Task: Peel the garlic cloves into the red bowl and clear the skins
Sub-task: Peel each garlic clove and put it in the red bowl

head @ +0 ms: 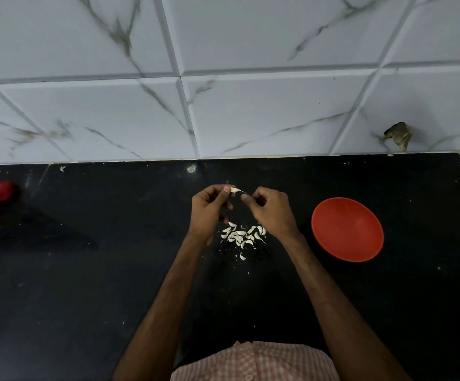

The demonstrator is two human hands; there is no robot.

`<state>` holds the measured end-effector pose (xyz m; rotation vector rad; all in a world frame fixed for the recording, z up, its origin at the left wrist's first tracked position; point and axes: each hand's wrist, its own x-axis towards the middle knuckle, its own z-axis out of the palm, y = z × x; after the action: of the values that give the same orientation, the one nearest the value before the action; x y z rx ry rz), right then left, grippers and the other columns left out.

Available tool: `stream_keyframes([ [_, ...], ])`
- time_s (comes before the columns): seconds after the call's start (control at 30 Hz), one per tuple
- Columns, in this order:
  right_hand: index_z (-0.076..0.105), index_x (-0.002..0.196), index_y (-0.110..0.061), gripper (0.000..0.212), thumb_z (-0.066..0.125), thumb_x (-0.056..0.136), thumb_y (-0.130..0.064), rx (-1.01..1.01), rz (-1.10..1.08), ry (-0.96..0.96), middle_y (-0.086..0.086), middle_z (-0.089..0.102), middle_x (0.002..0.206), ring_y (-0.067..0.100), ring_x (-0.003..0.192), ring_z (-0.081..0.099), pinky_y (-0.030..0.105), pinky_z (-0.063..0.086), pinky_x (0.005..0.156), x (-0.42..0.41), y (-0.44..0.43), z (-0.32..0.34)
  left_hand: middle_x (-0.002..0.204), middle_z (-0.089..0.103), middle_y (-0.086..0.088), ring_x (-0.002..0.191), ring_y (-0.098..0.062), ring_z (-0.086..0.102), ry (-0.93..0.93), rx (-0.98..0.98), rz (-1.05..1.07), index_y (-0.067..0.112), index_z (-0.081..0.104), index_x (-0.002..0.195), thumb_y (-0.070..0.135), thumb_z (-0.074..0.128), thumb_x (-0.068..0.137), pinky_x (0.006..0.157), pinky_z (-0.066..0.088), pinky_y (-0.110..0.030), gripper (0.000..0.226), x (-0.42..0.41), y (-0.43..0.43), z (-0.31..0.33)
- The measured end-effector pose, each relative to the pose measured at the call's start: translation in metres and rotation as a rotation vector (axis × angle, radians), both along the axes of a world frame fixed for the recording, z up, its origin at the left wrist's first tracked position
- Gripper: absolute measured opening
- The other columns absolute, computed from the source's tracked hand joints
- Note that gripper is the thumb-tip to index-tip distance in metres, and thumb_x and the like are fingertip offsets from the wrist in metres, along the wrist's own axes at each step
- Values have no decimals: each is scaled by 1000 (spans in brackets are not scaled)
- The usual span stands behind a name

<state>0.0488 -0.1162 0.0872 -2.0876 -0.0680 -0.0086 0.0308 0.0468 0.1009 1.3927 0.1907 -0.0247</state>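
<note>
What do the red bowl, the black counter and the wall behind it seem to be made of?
Red bowl: probably plastic, satin finish; even colour, thin rim, soft sheen. Black counter: likely polished stone, perhaps granite; dark, faintly reflective. Wall: glazed ceramic tiles, apparently printed with marble veins; bevelled edges and grout lines show.

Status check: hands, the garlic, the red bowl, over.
Left hand pinches a garlic clove; right hand at its tip, grip unclear. Garlic pile on counter below hands. Red bowl right of it, nothing visible inside. Nothing in the way.
</note>
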Motion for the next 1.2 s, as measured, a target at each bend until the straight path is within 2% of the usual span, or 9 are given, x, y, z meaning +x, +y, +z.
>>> stream_keyframes([
  [0.17,70,101,-12,9,69,95,-20,238,35,-48,-3,70,89,15,84,70,31,61,63,0,6,7,84,67,-4,63,-9,57,45,-14,8,9,71,97,13,59,99,40,40,-22,13,1,0,1],
  [0.43,68,84,-5,7,73,87,-4,228,63,-117,-1,69,77,10,71,65,27,53,66,2,12,9,80,67,-1,64,-9,53,131,-125,-51,10,71,94,12,57,99,42,36,-19,15,-1,-5,7],
  [0.67,67,86,-2,11,62,93,4,496,129,92,10,66,75,16,69,59,28,51,70,2,8,14,72,63,0,60,-5,50,68,-54,-69,14,73,99,11,59,98,42,32,-18,15,-2,-3,4],
  [0.73,69,87,-8,9,66,92,-1,362,96,39,4,69,76,10,69,62,28,52,68,3,6,12,74,64,-3,59,-6,49,54,21,-37,12,73,98,12,60,98,42,32,-20,13,0,-3,4],
  [0.8,66,85,-21,12,70,90,-10,18,59,-106,-8,68,77,7,71,64,32,53,64,2,6,9,70,59,-7,55,-11,47,81,66,6,11,73,90,15,63,97,41,32,-23,13,1,-8,4],
  [0.9,60,86,-21,8,63,88,-13,-384,60,-383,-9,62,81,13,75,60,23,37,50,-6,13,9,67,57,-9,49,-12,48,116,53,77,4,67,80,17,64,97,39,35,-22,22,2,-16,2],
  [1.03,61,85,-17,12,50,89,-19,-446,42,-541,-6,61,79,14,69,57,12,16,48,-14,18,10,68,61,-10,52,-11,53,102,39,143,1,66,81,15,64,97,40,39,-22,21,4,-23,-2],
  [1.13,61,82,-16,9,57,89,-20,-435,8,-587,-5,61,76,12,65,56,14,20,47,-14,20,8,67,62,-6,57,-12,57,68,51,204,-1,67,86,15,63,97,44,44,-24,20,2,-29,-5],
  [1.2,60,82,-15,7,60,89,-17,-402,-37,-569,-5,61,76,12,65,57,22,34,44,-16,24,8,68,62,-6,59,-13,57,75,-8,230,-2,67,89,14,62,98,47,46,-26,19,1,-32,-5],
])
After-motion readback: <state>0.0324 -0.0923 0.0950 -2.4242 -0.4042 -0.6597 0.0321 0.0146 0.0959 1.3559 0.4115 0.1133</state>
